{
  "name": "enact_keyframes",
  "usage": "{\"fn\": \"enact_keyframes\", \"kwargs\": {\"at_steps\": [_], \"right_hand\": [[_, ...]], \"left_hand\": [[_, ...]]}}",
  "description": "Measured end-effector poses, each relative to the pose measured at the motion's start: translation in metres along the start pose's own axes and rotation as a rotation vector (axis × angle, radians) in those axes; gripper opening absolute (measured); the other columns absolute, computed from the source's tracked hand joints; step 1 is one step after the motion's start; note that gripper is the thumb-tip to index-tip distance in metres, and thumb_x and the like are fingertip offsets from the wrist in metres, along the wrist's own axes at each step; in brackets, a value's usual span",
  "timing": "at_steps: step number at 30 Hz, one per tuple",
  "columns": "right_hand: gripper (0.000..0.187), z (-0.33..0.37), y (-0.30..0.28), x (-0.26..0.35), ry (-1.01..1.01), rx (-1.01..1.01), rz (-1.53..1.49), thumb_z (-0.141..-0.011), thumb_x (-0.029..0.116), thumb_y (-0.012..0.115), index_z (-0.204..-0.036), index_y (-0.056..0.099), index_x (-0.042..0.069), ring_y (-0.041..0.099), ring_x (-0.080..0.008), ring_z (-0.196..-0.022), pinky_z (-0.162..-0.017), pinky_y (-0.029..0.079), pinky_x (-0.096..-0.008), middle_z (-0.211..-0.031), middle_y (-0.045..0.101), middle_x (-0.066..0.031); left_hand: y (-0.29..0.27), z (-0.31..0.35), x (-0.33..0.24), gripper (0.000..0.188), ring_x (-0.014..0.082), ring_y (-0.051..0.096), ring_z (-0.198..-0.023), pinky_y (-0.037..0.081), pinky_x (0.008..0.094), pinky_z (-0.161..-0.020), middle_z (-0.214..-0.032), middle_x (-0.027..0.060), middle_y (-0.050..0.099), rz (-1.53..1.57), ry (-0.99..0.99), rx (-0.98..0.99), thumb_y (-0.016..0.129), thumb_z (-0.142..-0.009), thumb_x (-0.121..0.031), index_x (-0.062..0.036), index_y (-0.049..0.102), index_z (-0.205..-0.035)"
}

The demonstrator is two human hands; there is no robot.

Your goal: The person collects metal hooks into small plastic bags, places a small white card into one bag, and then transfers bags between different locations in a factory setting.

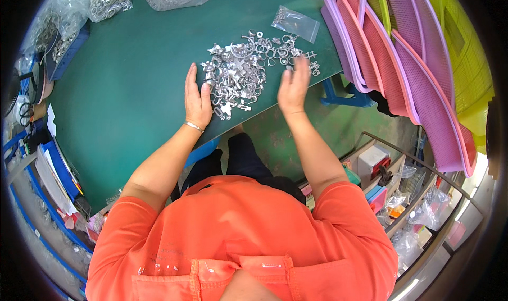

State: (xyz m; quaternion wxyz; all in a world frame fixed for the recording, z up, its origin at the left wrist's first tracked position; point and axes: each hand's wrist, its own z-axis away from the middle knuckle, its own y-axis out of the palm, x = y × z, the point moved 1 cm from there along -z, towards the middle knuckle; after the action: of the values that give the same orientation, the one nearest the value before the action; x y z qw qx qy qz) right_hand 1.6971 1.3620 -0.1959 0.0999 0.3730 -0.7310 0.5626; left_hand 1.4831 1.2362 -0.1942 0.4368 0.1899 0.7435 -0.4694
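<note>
A loose pile of silver-coloured metal rings and small jewellery pieces [238, 79] lies on the green tabletop by its near edge. My left hand [198, 101] stands on edge at the pile's left side, fingers stretched and thumb toward the pieces, holding nothing. At the right end, my right hand [294, 89] is beside a thinner spread of rings [280, 49]. Its fingers point away from me and are slightly blurred at the tips. Nothing shows in that palm, though the fingers cover a few pieces behind them.
A small clear zip bag [295, 23] with a few pieces lies beyond the rings. Bulging clear bags of metal parts [108, 2] line the far left. Pink, purple and yellow plastic baskets [391, 52] are stacked at the right. A blue stool [346, 96] stands below the table edge.
</note>
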Motion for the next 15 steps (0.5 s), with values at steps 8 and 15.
{"fn": "enact_keyframes", "kwargs": {"at_steps": [8, 15], "right_hand": [[0.040, -0.027, 0.018, -0.043, 0.213, 0.018, 0.186, -0.087, 0.018, 0.045, -0.123, 0.043, 0.000, 0.029, -0.0350, -0.127, -0.103, 0.021, -0.0500, -0.134, 0.035, -0.0193], [0.031, -0.041, 0.020, -0.007, -0.032, -0.041, -0.024, -0.086, 0.015, 0.047, -0.111, 0.049, -0.003, 0.040, -0.0368, -0.112, -0.098, 0.027, -0.0448, -0.118, 0.046, -0.0212]], "left_hand": [[-0.001, -0.001, -0.001, 0.047, 0.0348, 0.033, -0.124, 0.024, 0.0379, -0.104, -0.135, 0.0199, 0.033, 0.002, -0.023, 0.026, 0.038, -0.090, -0.017, 0.0033, 0.028, -0.132], [-0.001, 0.000, -0.002, 0.047, 0.0326, 0.034, -0.124, 0.024, 0.0363, -0.104, -0.134, 0.0191, 0.035, 0.004, -0.030, 0.002, 0.037, -0.090, -0.019, 0.0025, 0.030, -0.132]]}}
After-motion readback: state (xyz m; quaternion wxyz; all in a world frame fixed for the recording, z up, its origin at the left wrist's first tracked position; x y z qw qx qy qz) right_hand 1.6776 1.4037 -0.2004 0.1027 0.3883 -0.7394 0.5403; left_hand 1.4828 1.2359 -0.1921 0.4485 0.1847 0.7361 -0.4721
